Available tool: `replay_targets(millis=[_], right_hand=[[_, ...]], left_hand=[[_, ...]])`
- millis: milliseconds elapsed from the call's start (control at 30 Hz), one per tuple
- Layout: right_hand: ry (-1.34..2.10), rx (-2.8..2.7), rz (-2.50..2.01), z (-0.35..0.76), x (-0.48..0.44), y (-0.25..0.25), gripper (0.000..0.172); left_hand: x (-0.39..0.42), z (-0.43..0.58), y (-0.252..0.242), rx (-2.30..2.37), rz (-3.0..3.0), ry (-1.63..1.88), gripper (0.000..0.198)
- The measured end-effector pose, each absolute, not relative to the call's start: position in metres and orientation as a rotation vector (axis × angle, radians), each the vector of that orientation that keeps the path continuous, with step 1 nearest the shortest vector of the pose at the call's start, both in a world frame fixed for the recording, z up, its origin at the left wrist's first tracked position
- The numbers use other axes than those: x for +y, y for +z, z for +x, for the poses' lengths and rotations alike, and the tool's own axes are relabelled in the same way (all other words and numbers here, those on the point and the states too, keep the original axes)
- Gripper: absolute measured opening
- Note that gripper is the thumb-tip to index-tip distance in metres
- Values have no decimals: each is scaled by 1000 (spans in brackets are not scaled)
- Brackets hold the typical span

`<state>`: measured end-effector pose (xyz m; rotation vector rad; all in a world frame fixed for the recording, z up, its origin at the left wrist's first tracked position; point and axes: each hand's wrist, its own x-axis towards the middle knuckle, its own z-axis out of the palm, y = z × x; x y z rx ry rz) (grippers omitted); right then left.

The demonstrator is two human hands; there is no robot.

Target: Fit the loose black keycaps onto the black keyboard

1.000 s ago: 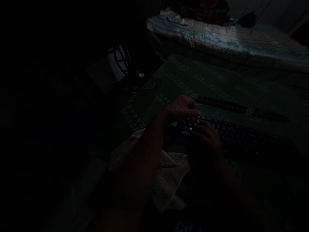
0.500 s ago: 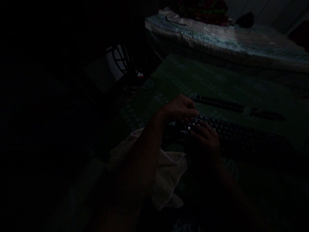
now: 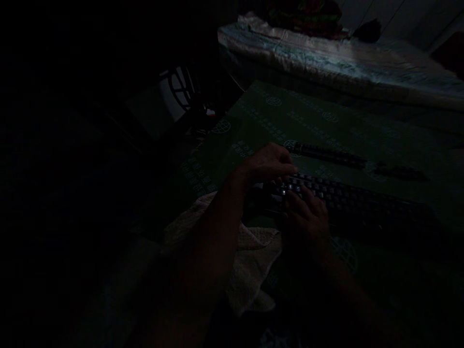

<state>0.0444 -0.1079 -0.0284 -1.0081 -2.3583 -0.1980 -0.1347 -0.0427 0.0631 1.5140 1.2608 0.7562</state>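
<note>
The scene is very dark. A black keyboard (image 3: 362, 199) lies on a green printed sheet, its left end under both hands. My left hand (image 3: 270, 162) is bent over the far left corner, with fingers curled down against the keyboard and the thumb stretched along its back edge. Over the keys near that same end rests my right hand (image 3: 308, 212), its fingers extended forward and a little apart. Two keys shine brightly between the hands. Beneath my left forearm a pale cloth (image 3: 250, 266) lies crumpled, touching or close to the keyboard's near left side.
Behind the keyboard, dark narrow strips (image 3: 329, 155) lie in a line on the green sheet (image 3: 246, 111). A bed (image 3: 308, 53) with folded fabric (image 3: 308, 17) stands at the back. A fan (image 3: 179, 89) shows dimly at left.
My right hand has shifted slightly down and its fingers have drawn back a little, uncovering more keys. My left hand stays almost where it was.
</note>
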Motion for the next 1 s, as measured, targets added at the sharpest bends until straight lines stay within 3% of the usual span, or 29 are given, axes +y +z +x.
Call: replay_targets(millis=[233, 1000], right_hand=[[-366, -2268, -859, 55, -96, -38, 24], [-188, -2030, -1045, 58, -97, -34, 17]], left_hand=[[-42, -135, 65, 1285, 1514, 742, 8], [-35, -143, 56, 1444, 1635, 707, 13]])
